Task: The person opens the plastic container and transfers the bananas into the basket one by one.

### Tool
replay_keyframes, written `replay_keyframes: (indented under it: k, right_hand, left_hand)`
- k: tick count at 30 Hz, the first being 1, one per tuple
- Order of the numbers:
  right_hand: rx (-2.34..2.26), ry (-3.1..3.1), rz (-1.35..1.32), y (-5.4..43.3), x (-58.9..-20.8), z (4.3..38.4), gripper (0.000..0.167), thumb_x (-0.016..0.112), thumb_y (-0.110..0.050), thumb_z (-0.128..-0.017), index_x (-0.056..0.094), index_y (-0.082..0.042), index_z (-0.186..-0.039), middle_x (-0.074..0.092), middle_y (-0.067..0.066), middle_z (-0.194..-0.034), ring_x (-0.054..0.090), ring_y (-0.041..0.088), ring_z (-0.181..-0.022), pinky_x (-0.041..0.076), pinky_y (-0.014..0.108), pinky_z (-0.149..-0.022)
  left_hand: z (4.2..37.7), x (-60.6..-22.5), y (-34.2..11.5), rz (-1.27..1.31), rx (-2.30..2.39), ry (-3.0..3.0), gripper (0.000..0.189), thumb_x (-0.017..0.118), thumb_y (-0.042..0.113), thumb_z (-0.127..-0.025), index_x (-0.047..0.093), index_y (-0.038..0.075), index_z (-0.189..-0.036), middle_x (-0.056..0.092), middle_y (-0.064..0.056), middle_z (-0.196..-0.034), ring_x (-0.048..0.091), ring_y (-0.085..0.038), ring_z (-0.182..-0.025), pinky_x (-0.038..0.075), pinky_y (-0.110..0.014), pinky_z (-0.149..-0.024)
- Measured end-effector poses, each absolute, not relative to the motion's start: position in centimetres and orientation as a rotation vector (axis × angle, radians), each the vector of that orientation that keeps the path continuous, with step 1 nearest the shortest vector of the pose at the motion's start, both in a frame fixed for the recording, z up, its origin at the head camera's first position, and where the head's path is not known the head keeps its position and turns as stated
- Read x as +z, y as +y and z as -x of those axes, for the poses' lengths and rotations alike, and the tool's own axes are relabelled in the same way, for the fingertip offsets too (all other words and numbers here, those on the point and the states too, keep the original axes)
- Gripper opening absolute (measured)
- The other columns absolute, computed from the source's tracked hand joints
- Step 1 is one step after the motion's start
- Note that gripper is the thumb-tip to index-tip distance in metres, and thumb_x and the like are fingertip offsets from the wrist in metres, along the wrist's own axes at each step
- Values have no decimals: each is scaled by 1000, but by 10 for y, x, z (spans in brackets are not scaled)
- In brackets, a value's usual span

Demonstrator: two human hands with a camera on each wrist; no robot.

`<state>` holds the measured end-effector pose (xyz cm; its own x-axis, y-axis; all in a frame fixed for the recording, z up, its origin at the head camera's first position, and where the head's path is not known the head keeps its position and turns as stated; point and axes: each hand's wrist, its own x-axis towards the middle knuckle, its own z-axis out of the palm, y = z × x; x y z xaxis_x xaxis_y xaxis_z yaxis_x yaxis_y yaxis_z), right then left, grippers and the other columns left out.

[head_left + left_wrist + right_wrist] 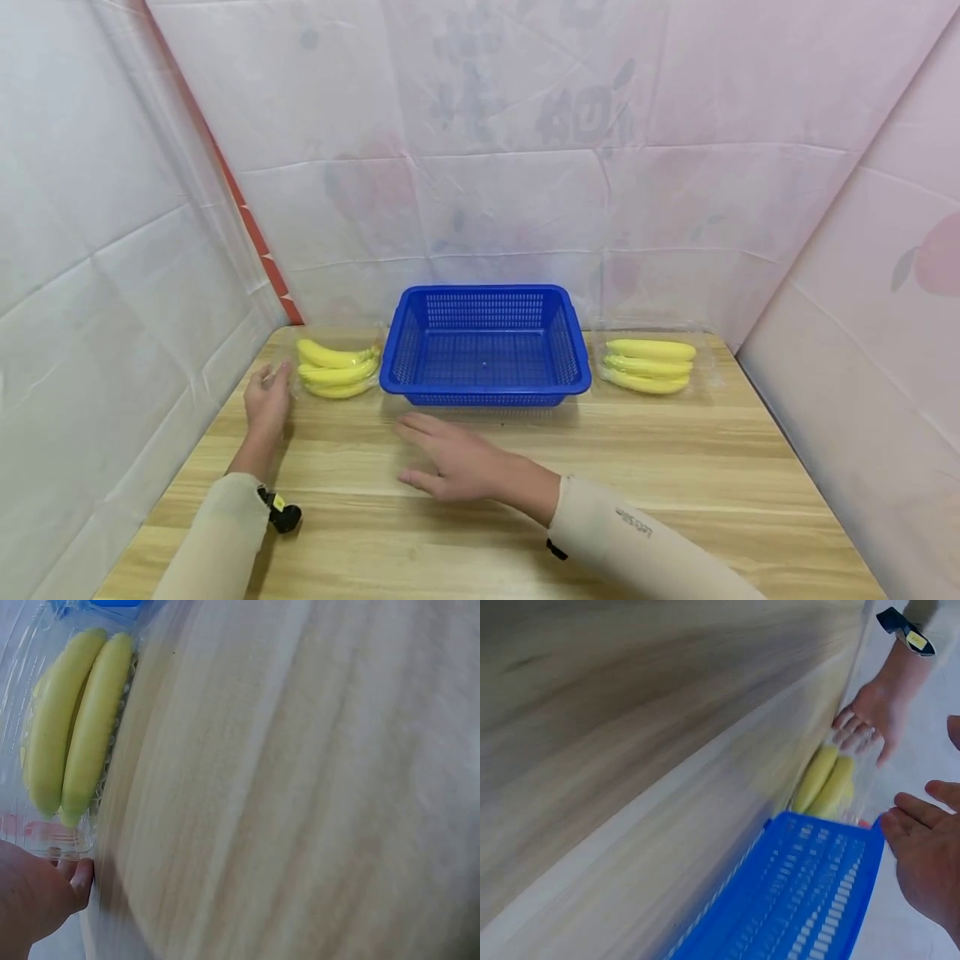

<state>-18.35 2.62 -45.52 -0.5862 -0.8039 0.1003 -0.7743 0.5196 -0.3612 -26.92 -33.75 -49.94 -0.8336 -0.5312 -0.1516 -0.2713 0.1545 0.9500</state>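
In the head view a clear plastic box [288,385] lies left of a blue basket [486,389], with several yellow bananas [337,373] inside. My left hand [267,402] is at the box's left end; in the left wrist view its bent fingers [81,881] hold the end edge, while the thumb is hidden there. Over the tabletop, just in front of the basket, my right hand [461,457] has its fingers loosely extended and holds nothing. The right wrist view shows that hand [930,855] beside the basket's rim [876,840].
Another clear box [708,367] of yellow bananas [649,367] lies right of the basket. The wooden table [600,467] is walled at the back and sides by pale sheets [510,208]. A wrist camera [285,515] is strapped at the left sleeve.
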Motion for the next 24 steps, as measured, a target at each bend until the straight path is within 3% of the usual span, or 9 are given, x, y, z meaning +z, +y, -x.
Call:
replay_keyframes:
  k: [5, 13, 15, 18, 20, 24]
  right_hand:
    - [-626, 2494, 1314, 5, -466, 189, 91, 52, -55, -109, 7, -9, -173, 6, 13, -182, 15, 31, -169, 23, 47, -135]
    - [-833, 2450, 1098, -26, -483, 209, 97, 55, -51, -109, 2, 3, -170, 6, 25, -179, 13, 35, -168, 18, 44, -137]
    - [-898, 2450, 1024, -31, -485, 214, 99, 56, -50, -108, -2, 1, -170, 3, 24, -179, 10, 34, -169, 17, 44, -137]
    - [-991, 2432, 926, -36, -489, 220, 100, 57, -47, -109, -8, -3, -171, -4, 20, -180, 7, 32, -169, 15, 44, -137]
    - [-1038, 2422, 879, -37, -491, 224, 98, 56, -46, -109, -9, -6, -171, -5, 19, -180, 8, 32, -168, 15, 44, -137]
    - [-1069, 2409, 835, -42, -495, 230, 95, 52, -51, -110, -7, -12, -172, -1, 15, -181, 13, 32, -168, 18, 44, -137]
  left_hand:
    - [264, -498, -339, -739, -1731, -2294, 88, 44, 65, -107, 19, 11, -172, 31, -22, -174, 39, -39, -157, 32, -53, -131]
    - [253, -497, -344, -651, -1705, -2459, 94, 35, 70, -107, 10, 7, -172, 32, -28, -172, 38, -40, -152, 31, -57, -130]
    - [251, -498, -344, -653, -1692, -2459, 93, 35, 70, -107, 15, 6, -171, 37, -28, -167, 44, -39, -145, 38, -53, -125]
    - [250, -501, -342, -679, -1638, -2451, 87, 37, 69, -107, 29, 7, -167, 50, -23, -155, 55, -28, -125, 49, -36, -104]
    - [249, -502, -339, -695, -1601, -2448, 83, 37, 69, -107, 38, 7, -163, 55, -19, -149, 56, -23, -116, 46, -27, -91]
    - [250, -502, -342, -680, -1530, -2485, 82, 36, 69, -107, 42, 6, -159, 58, -20, -145, 56, -23, -115, 44, -28, -89]
